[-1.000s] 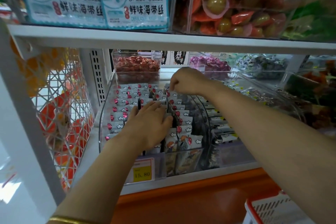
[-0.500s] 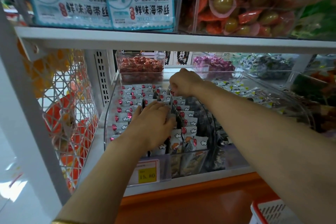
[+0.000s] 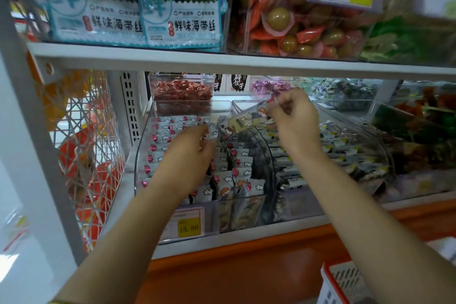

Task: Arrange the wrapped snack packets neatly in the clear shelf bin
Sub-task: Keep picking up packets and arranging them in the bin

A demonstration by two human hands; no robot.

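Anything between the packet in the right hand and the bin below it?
Nothing visible. The packet, pinched by the right hand, hangs over the right-hand row in the clear bin. The left hand rests on rows further left, beside that path.

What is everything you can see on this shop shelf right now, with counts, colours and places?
clear shelf bin: one, transparent, lower shelf, centre.
snack packets: many, white with red marks, standing in rows inside the bin.
lifted packet: one, white and yellowish, above the bin's back.
price tag: one, yellow, bin's front.
red sweets tub: one, clear, behind the bin.
seaweed packs: two showing, teal and white, upper shelf.
left hand: resting on the rows.
right hand: pinching the lifted packet.
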